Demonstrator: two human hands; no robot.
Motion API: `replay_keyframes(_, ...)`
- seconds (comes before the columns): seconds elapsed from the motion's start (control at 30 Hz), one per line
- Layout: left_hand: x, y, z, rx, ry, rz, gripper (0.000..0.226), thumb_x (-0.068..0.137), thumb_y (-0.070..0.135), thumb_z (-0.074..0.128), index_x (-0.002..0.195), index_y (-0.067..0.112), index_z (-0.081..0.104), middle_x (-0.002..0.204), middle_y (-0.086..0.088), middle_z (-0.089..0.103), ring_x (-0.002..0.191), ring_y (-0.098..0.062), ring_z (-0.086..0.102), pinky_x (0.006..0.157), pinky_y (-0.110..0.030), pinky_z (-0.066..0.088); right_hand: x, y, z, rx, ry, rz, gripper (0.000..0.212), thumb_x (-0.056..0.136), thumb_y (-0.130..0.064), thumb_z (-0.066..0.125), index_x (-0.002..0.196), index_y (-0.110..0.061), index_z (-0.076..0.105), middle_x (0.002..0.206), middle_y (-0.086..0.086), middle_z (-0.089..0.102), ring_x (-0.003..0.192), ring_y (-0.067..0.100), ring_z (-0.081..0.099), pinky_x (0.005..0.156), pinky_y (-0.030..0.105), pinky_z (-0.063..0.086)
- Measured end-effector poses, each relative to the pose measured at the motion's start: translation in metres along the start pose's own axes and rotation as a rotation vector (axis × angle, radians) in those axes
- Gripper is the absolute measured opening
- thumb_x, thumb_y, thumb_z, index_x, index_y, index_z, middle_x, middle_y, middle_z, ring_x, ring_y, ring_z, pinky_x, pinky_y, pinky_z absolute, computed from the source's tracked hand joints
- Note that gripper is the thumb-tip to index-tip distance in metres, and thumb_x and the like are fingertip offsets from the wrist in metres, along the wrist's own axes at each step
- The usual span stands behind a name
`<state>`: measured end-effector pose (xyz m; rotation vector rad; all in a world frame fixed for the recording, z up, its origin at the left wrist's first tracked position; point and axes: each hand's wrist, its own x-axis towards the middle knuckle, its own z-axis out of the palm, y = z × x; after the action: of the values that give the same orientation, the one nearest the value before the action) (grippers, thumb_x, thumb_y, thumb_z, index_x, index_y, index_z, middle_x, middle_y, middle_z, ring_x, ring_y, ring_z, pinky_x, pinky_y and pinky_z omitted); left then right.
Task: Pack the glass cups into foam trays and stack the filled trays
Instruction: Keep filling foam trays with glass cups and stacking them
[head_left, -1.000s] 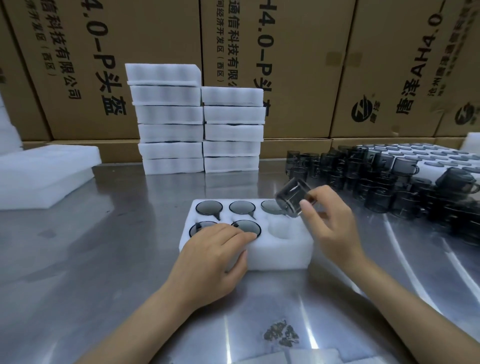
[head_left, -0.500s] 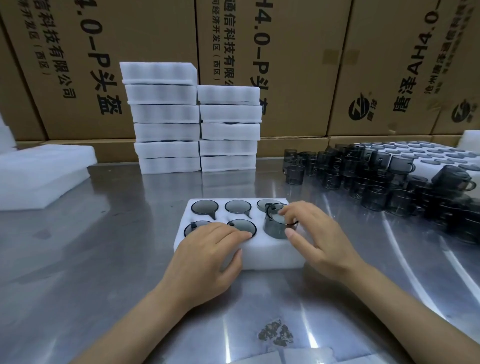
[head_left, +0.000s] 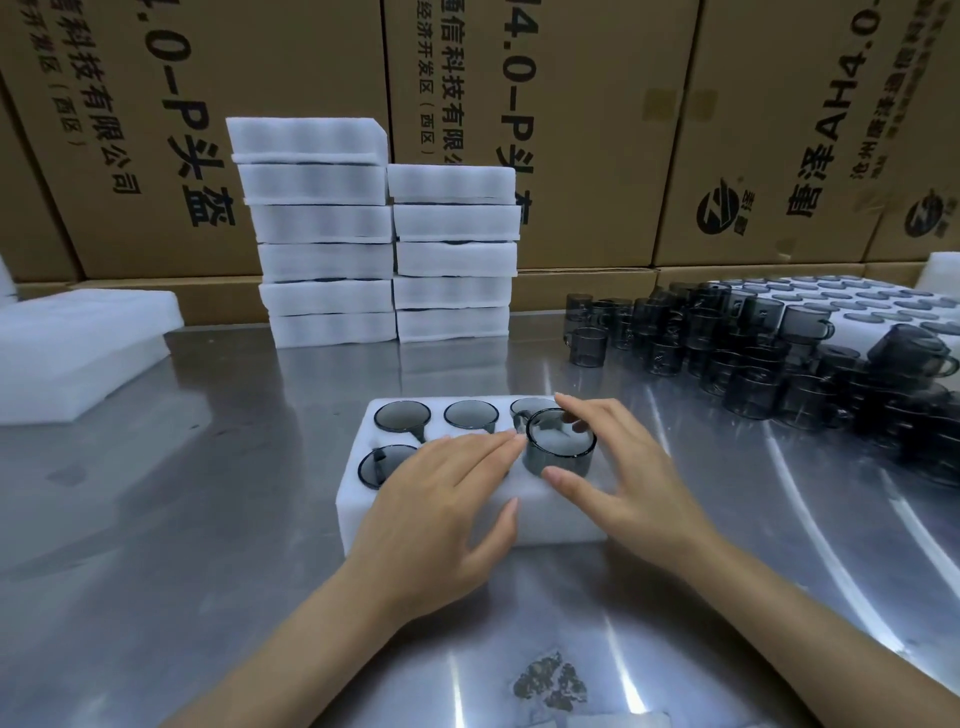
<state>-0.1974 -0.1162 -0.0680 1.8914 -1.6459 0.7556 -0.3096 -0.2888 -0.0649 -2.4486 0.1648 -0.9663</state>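
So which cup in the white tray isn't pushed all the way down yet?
The cup in the near right pocket of the foam tray, held by the right hand. It stands proud; the others sit with rims flush with the foam.

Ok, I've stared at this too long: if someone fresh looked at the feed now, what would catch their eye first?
Probably the smoky glass cup that the right hand grips at the near-right pocket of the white foam tray in the middle of the steel table, not yet fully seated, while the left hand rests flat on the tray. Next, the crowd of loose dark cups at right, and the two stacks of foam trays behind.
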Motion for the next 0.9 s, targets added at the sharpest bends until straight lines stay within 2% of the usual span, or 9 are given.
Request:
replay_keyframes(0.17,0.002,0.000,-0.001,0.014,-0.024,-0.012,0.054,0.088,0.033,0.047,0.137,0.010,0.049,0.142,0.000,0.048,0.127,-0.017,0.050,0.103,-0.041,0.043,-0.001,0.000,-0.007,-0.046,-0.012,-0.012,0.068,0.084,-0.049,0.055,0.144,-0.025,0.036,0.134,-0.015,0.047,0.126,0.000,0.042,0.105,0.031,0.036)
replay_keyframes(0.27,0.006,0.005,0.000,0.085,-0.098,0.048,0.059,0.088,0.038,0.043,0.140,0.012,0.044,0.148,0.001,0.039,0.135,-0.016,0.040,0.110,-0.039,0.032,-0.002,-0.004,-0.009,-0.137,-0.022,-0.068,0.061,0.089,-0.050,0.037,0.146,-0.032,0.027,0.146,-0.022,0.032,0.136,-0.006,0.027,0.115,0.028,0.021)
replay_keyframes(0.33,0.008,0.007,0.002,0.111,-0.130,0.067,0.059,0.088,0.040,0.042,0.139,0.011,0.046,0.147,0.000,0.041,0.135,-0.017,0.040,0.110,-0.040,0.031,-0.003,-0.005,-0.008,-0.221,-0.088,-0.075,0.060,0.089,-0.049,0.024,0.146,-0.030,0.025,0.148,-0.024,0.024,0.140,-0.004,0.021,0.116,0.023,0.011)
replay_keyframes(0.43,0.008,0.008,0.002,0.100,-0.133,0.058,0.056,0.087,0.040,0.043,0.133,0.010,0.054,0.141,-0.001,0.049,0.130,-0.018,0.047,0.109,-0.042,0.030,-0.004,-0.006,-0.008,-0.283,-0.147,-0.044,0.064,0.088,-0.048,0.013,0.146,-0.029,0.030,0.149,-0.023,0.022,0.141,-0.003,0.016,0.116,0.021,0.010)
replay_keyframes(0.7,0.007,0.012,0.006,0.076,-0.195,0.007,0.052,0.081,0.042,0.045,0.117,0.012,0.067,0.125,0.000,0.063,0.114,-0.015,0.061,0.103,-0.038,0.036,-0.005,-0.004,-0.007,-0.357,-0.317,0.031,0.058,0.089,-0.042,0.017,0.145,-0.035,0.031,0.151,-0.025,0.023,0.140,-0.009,0.013,0.115,0.017,0.007)
replay_keyframes(0.9,0.009,0.012,0.010,0.058,-0.198,-0.015,0.050,0.079,0.042,0.048,0.114,0.013,0.068,0.122,0.001,0.065,0.110,-0.015,0.063,0.100,-0.037,0.043,-0.005,-0.001,-0.006,-0.378,-0.324,0.026,0.057,0.090,-0.042,0.017,0.145,-0.037,0.032,0.151,-0.025,0.024,0.139,-0.009,0.016,0.114,0.019,0.008)
